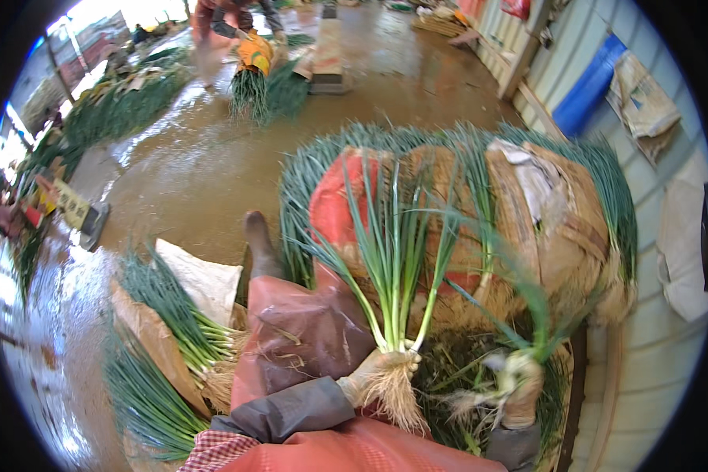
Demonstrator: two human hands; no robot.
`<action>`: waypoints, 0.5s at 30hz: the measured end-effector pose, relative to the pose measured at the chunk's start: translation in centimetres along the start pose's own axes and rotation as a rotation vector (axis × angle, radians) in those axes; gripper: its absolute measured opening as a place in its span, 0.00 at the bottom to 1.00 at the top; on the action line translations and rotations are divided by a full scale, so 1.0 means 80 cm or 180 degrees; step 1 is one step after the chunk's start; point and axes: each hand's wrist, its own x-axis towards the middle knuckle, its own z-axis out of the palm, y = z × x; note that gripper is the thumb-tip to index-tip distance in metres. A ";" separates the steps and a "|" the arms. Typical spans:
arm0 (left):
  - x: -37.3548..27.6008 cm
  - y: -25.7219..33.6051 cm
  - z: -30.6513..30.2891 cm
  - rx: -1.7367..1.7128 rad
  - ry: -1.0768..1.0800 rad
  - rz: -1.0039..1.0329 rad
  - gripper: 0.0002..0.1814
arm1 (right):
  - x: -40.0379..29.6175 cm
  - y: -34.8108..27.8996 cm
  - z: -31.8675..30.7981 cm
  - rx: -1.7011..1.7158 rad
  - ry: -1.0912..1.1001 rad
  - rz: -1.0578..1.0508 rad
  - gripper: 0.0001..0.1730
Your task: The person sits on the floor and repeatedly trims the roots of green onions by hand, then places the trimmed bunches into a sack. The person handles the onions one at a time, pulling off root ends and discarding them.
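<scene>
My gloved left hand [377,369] is closed around the white bases of a small bunch of green onions [398,295]. Their pale roots [398,398] hang below the fist, and the green leaves fan upward. To the right, my gloved right hand [522,389] grips another green onion [537,339], blurred, with stringy roots or peelings at its base. Beneath the right hand lies a heap of loose leaves and trimmings [460,366]. Beyond both hands sits a large pile of green onions [354,138], partly covered by brown sacking [519,200] and a red cloth [342,194].
On my left, bundles of green onions [153,389] lie with brown paper [153,330] and a white sheet [200,274]. My booted leg [262,242] stretches over the wet floor [212,189]. A corrugated wall [631,354] runs along the right. Another person [224,17] bends over a wrapped bundle [253,59].
</scene>
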 end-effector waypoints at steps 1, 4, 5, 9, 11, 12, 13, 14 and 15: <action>-0.002 0.002 0.002 0.0027 -0.0018 0.0045 0.20 | -0.004 -0.011 -0.017 0.0086 0.0595 -0.0590 0.12; -0.002 -0.001 0.004 -0.0316 -0.0075 -0.0264 0.22 | -0.014 0.027 -0.175 -0.1621 0.1579 -0.0347 0.15; -0.001 -0.001 0.005 -0.0302 -0.0079 -0.0310 0.23 | -0.022 0.060 -0.238 -0.2357 0.1255 0.0103 0.18; 0.001 0.001 -0.007 -0.0169 -0.0051 -0.0459 0.25 | -0.037 0.116 -0.225 -0.5850 -0.0540 0.2333 0.35; 0.000 -0.001 -0.009 -0.0541 -0.0197 -0.0557 0.24 | 0.009 0.152 -0.219 -0.5429 -0.0657 0.1806 0.37; -0.003 0.000 -0.010 -0.0523 -0.0160 -0.0541 0.24 | 0.046 0.128 -0.128 -0.4750 -0.0518 0.1308 0.37; -0.004 0.003 -0.010 -0.0504 -0.0124 -0.0528 0.24 | 0.067 0.092 -0.029 -0.3592 -0.0298 0.1672 0.36; -0.002 0.006 -0.007 -0.0497 -0.0160 -0.0549 0.25 | 0.083 0.076 0.032 -0.2612 -0.0281 0.1471 0.36; -0.002 0.006 -0.006 -0.0468 -0.0161 -0.0550 0.25 | 0.106 0.077 0.070 -0.2323 -0.0340 0.1341 0.34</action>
